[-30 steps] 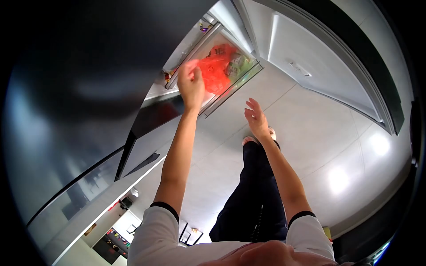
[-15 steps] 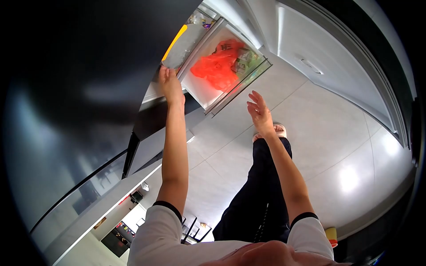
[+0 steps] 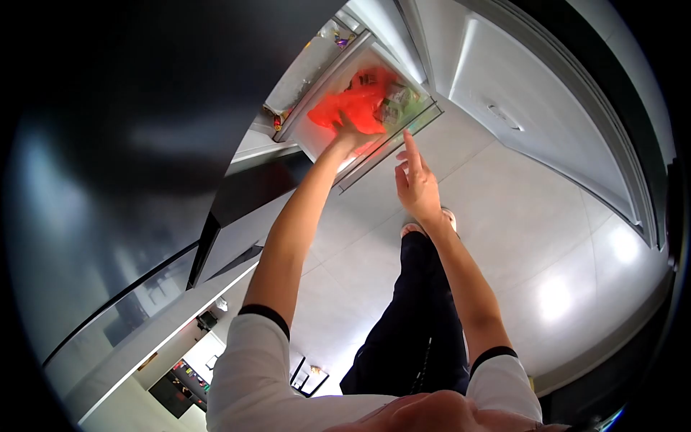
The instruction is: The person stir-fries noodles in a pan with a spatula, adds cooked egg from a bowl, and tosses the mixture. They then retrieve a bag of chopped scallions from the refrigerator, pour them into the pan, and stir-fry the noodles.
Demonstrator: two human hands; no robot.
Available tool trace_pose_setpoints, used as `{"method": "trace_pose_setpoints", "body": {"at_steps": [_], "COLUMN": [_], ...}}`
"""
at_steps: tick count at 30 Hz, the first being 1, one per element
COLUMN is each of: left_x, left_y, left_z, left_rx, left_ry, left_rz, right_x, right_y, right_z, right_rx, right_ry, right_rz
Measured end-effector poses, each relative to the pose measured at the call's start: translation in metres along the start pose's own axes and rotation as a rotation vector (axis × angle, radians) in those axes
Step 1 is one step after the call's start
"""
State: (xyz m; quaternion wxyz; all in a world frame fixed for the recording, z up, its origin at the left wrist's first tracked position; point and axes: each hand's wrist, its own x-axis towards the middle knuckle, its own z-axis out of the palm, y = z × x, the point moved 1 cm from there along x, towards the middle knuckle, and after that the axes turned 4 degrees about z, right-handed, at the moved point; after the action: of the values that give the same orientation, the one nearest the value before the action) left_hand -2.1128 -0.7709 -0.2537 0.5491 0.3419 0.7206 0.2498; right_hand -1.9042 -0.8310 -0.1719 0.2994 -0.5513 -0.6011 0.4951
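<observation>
A red plastic bag (image 3: 335, 108) lies in a pulled-out, clear-fronted fridge drawer (image 3: 392, 146). Beside it, toward the drawer's front corner, is a green and clear package (image 3: 397, 102). My left hand (image 3: 351, 135) is inside the drawer at the near side of the red bag, fingers spread; whether it touches the bag is hard to tell. My right hand (image 3: 419, 186) hovers just outside the drawer's front edge, index finger stretched out and the others loosely bent, holding nothing.
An open white fridge door (image 3: 547, 122) stands on the right. Left of the drawer, another compartment (image 3: 299, 75) holds small colourful wrapped items. A dark glossy door panel (image 3: 129, 144) fills the left side. My feet stand on grey floor tiles (image 3: 504, 194).
My left hand has moved right, from the neighbouring compartment into the drawer by the red bag. The yellow-edged item there is mostly out of view. My right hand has risen slightly toward the drawer front.
</observation>
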Motion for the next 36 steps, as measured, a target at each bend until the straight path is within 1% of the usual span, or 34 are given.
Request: {"method": "trace_pose_setpoints", "body": {"at_steps": [1,3,7,9,12,13,14,16,18,21,24,26,27,30,32,33,34,36], "left_x": [0.010,0.023,0.035,0.043,0.048,0.046,0.044,0.027,-0.011,-0.011,0.006,0.033,0.035,0.035,0.031,0.027,0.021,0.035], "left_y": [-0.003,-0.011,-0.030,-0.033,-0.032,-0.030,-0.029,-0.019,0.025,0.030,0.006,-0.020,-0.020,-0.021,-0.015,-0.009,-0.001,-0.018], "left_z": [0.008,0.018,-0.005,-0.030,-0.060,-0.064,-0.058,-0.041,-0.021,0.007,0.021,0.023,0.026,0.026,0.020,0.016,0.008,-0.013], "left_rx": [-0.049,-0.085,-0.052,0.038,0.214,0.273,0.251,0.639,0.785,1.271,1.259,1.025,0.907,0.687,0.418,0.280,0.263,0.242], "left_ry": [-0.037,0.010,0.285,0.427,0.590,0.643,0.754,0.673,0.296,-0.076,-0.042,-0.019,-0.011,-0.033,-0.090,-0.116,-0.066,0.032], "left_rz": [-0.012,0.004,0.004,-0.039,-0.097,-0.062,0.101,0.498,0.832,1.039,0.829,0.815,0.801,0.804,0.721,0.676,0.579,0.427], "right_x": [-0.002,-0.008,-0.025,-0.030,-0.035,-0.036,-0.036,-0.034,-0.032,-0.027,-0.022,-0.019,-0.020,-0.021,-0.022,-0.023,-0.025,-0.027], "right_y": [0.005,0.017,0.034,0.044,0.057,0.059,0.064,0.060,0.060,0.058,0.049,0.047,0.048,0.057,0.070,0.073,0.075,0.078], "right_z": [-0.001,-0.002,-0.008,-0.010,-0.009,-0.008,-0.008,-0.009,-0.008,-0.002,0.001,0.004,0.004,0.010,0.017,0.018,0.018,0.017], "right_rx": [0.025,0.029,0.019,0.036,0.007,0.001,-0.004,0.031,0.047,0.058,0.108,0.135,0.141,0.152,0.135,0.147,0.156,0.165], "right_ry": [0.001,-0.004,-0.055,-0.089,-0.053,-0.042,-0.030,-0.022,-0.012,-0.007,-0.026,-0.026,-0.033,-0.032,-0.006,-0.016,-0.028,-0.047], "right_rz": [0.005,0.027,0.115,0.156,0.155,0.163,0.157,0.162,0.162,0.166,0.182,0.179,0.187,0.180,0.135,0.164,0.191,0.227]}}
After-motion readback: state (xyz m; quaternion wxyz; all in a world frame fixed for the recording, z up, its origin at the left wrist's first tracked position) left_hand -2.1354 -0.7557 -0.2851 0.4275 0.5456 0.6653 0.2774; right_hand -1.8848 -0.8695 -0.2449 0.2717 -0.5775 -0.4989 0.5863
